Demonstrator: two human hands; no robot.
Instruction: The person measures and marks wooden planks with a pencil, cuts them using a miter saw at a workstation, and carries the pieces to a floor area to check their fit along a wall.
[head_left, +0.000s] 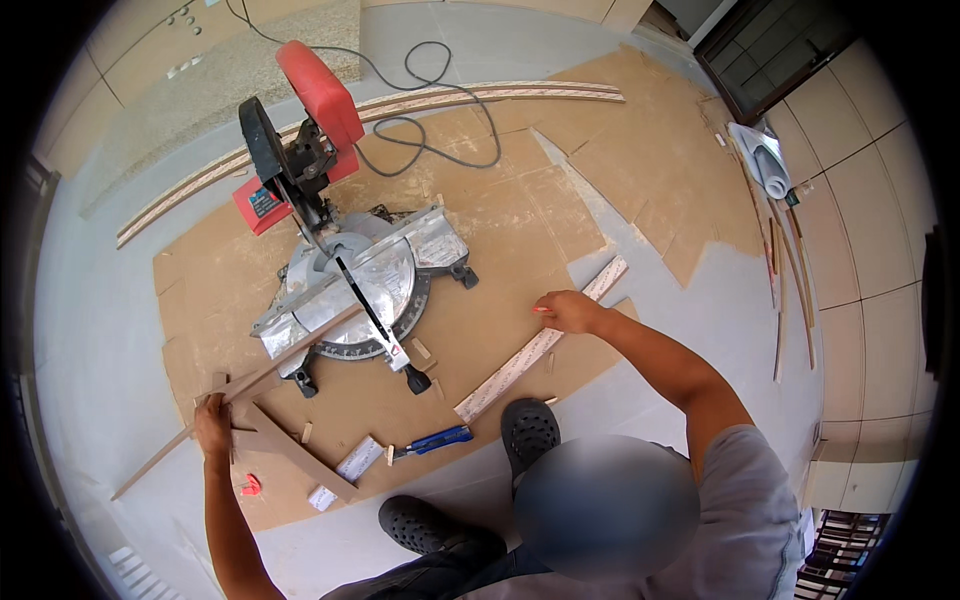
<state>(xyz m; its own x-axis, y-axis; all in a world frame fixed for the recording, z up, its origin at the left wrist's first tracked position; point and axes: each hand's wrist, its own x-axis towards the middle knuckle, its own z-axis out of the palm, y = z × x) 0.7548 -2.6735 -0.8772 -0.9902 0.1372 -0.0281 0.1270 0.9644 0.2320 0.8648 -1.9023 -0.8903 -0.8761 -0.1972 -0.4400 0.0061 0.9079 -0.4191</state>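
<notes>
My left hand (214,420) grips the near end of a long thin wooden strip (290,358). The strip runs up and right onto the round metal table of a red and black mitre saw (350,270), whose blade head is raised. My right hand (570,311) reaches out over the cardboard to the right of the saw and pinches a small reddish object (540,310); what it is cannot be told. Just beyond and below this hand a long pale patterned trim strip (520,362) lies flat on the cardboard. My two black clogs (530,432) stand at the cardboard's near edge.
Brown cardboard sheets (620,160) cover the grey floor. A black cable (440,110) loops behind the saw, beside long curved trim lengths (480,95). A blue-handled tool (435,440), wooden offcuts (300,455) and a small red item (250,487) lie near my feet. Thin strips and rolled paper (770,165) lie along the right wall.
</notes>
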